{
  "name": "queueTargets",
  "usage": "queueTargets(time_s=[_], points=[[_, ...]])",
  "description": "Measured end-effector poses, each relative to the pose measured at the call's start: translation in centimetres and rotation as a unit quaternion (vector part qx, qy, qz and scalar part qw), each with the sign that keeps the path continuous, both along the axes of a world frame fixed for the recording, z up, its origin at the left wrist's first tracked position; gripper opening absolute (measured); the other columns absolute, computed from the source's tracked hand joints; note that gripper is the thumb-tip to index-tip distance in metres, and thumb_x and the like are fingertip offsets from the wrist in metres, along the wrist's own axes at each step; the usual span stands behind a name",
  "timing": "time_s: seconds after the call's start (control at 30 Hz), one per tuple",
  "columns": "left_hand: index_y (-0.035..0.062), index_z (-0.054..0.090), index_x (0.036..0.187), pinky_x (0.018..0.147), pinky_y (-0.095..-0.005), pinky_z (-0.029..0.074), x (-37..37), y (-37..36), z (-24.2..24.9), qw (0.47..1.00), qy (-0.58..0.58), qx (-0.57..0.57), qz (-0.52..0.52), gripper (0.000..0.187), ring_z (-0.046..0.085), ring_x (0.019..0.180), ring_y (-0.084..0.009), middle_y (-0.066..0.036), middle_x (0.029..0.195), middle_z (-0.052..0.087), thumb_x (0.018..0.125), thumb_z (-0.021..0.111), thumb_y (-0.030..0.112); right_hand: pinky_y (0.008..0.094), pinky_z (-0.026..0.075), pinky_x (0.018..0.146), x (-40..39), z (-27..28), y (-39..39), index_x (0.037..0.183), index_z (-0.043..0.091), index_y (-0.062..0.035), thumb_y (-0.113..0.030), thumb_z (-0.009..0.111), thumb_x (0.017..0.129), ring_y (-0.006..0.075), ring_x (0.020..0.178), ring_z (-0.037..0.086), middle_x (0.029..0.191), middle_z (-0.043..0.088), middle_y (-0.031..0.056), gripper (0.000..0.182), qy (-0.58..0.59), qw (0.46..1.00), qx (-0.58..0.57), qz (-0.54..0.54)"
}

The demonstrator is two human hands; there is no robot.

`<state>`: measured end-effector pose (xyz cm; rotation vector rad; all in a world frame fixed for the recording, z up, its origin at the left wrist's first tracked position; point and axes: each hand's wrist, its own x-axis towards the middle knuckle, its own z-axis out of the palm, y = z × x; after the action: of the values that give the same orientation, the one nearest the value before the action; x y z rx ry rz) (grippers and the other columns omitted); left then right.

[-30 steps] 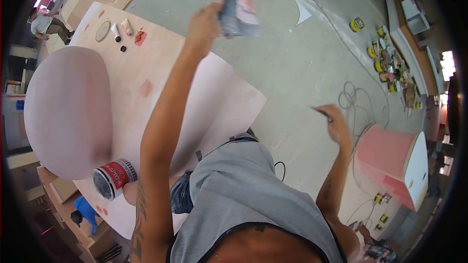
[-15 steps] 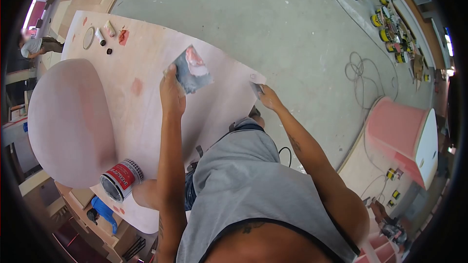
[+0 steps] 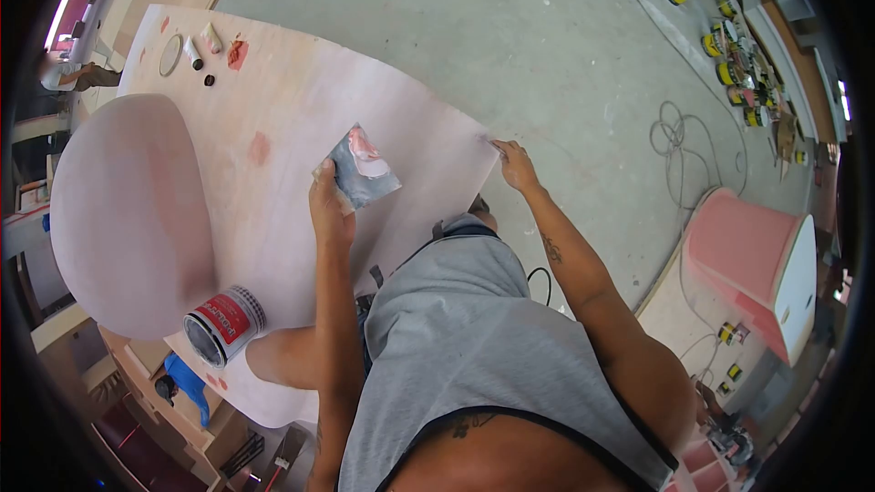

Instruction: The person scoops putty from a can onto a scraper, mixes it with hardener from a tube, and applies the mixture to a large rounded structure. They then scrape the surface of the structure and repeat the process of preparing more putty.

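Observation:
My left hand (image 3: 330,208) grips one corner of a flat grey putty board (image 3: 361,184), with the fingers closed on its edge. Pink and whitish putty (image 3: 366,153) sits on the board's upper part. At the right corner of a large pale pink-coated wooden panel (image 3: 428,128), my right hand (image 3: 518,168) is closed around a putty knife (image 3: 498,144). The knife shows only as a thin dark edge, close against the panel's corner; whether it touches is hard to make out. A can with a red label (image 3: 228,321) stands tilted in view by my leg.
A big rounded pink form (image 3: 132,219) rests on the panel's left side. Two tubes (image 3: 193,53), a ring (image 3: 171,55) and a dark cap (image 3: 210,80) lie at the far end. Yellow-labelled cans (image 3: 713,46) and a coiled cable (image 3: 670,132) are on the floor. Other people work around.
My right hand has turned the putty knife edge-on at the panel's corner and risen slightly. My left hand has brought the putty board lower and a little right. The view has shifted slightly.

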<state>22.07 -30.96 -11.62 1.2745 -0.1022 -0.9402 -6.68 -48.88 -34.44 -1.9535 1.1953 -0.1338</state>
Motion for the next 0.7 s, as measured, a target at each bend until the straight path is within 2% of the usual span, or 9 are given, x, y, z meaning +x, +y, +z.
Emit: queueTargets(time_s=[0.1,0.17,0.3,0.4,0.47,0.5,0.57,0.7], points=[[0.0004,0.056,0.117,0.062,-0.0303,0.054,-0.2,0.6,-0.4,1.000,0.005,0.011,0.003,0.037,0.065,0.085,-0.0151,-0.007,0.102,0.064,0.101,0.054,0.033,0.0446,0.044,0.099,0.4,-0.7,0.4,0.130,0.060,-0.0188,0.001,0.049,0.090,0.0360,0.116,0.053,0.124,0.058,0.0120,0.046,-0.017,1.000,0.004,-0.018],[-0.0001,0.055,0.119,0.062,-0.0308,0.054,-0.5,1.0,-0.1,1.000,-0.003,0.014,-0.003,0.037,0.065,0.084,-0.0154,-0.007,0.102,0.064,0.101,0.053,0.033,0.0471,0.045,0.098,0.6,-0.5,0.5,0.130,0.060,-0.0215,0.002,0.049,0.090,0.0354,0.115,0.053,0.125,0.057,0.0096,0.047,0.037,0.998,-0.040,-0.019],[-0.0002,0.055,0.118,0.062,-0.0307,0.054,-0.7,2.2,-0.6,1.000,0.000,0.005,-0.005,0.038,0.065,0.083,-0.0155,-0.006,0.101,0.064,0.102,0.053,0.033,0.0491,0.045,0.096,1.3,-0.6,1.1,0.132,0.058,-0.0244,0.001,0.049,0.090,0.0355,0.113,0.054,0.126,0.057,0.0080,0.050,0.078,0.995,-0.051,-0.046],[0.0000,0.056,0.118,0.059,-0.0302,0.054,-1.0,2.7,-0.4,1.000,-0.004,0.001,-0.010,0.038,0.065,0.079,-0.0153,-0.006,0.099,0.064,0.102,0.052,0.034,0.0488,0.046,0.096,1.7,-1.3,1.8,0.134,0.056,-0.0237,0.001,0.049,0.090,0.0366,0.113,0.053,0.127,0.056,0.0090,0.051,0.065,0.993,-0.045,-0.092],[0.0070,0.058,0.114,0.052,-0.0285,0.047,-1.6,2.7,-0.2,0.998,0.001,0.046,0.034,0.030,0.064,0.073,-0.0134,-0.003,0.093,0.066,0.102,0.049,0.033,0.0485,0.047,0.096,1.8,-2.0,2.1,0.133,0.057,-0.0225,0.000,0.050,0.090,0.0379,0.112,0.053,0.126,0.056,0.0113,0.050,0.003,0.980,-0.071,-0.187],[0.0070,0.058,0.114,0.052,-0.0285,0.047,-1.5,3.0,-0.5,0.998,0.001,0.046,0.034,0.030,0.064,0.073,-0.0134,-0.003,0.093,0.066,0.102,0.049,0.033,0.0485,0.047,0.096,1.8,-2.0,2.0,0.133,0.057,-0.0225,0.000,0.050,0.090,0.0379,0.112,0.053,0.126,0.056,0.0113,0.050,0.003,0.980,-0.072,-0.188],[0.0002,0.057,0.118,0.056,-0.0297,0.053,-1.2,3.6,-1.1,1.000,0.007,0.014,0.015,0.038,0.066,0.076,-0.0153,-0.006,0.097,0.065,0.102,0.052,0.034,0.0476,0.046,0.097,1.5,-2.0,2.0,0.133,0.058,-0.0206,0.001,0.049,0.089,0.0389,0.112,0.054,0.124,0.056,0.0138,0.049,-0.001,0.985,-0.077,-0.154],[0.0003,0.057,0.118,0.056,-0.0297,0.054,-1.6,3.7,-1.3,1.000,0.015,0.012,0.020,0.038,0.067,0.077,-0.0155,-0.006,0.098,0.066,0.101,0.053,0.034,0.0468,0.047,0.097,1.3,-1.8,1.6,0.132,0.058,-0.0196,0.002,0.049,0.089,0.0395,0.111,0.054,0.124,0.057,0.0146,0.049,-0.007,0.988,-0.069,-0.138]])
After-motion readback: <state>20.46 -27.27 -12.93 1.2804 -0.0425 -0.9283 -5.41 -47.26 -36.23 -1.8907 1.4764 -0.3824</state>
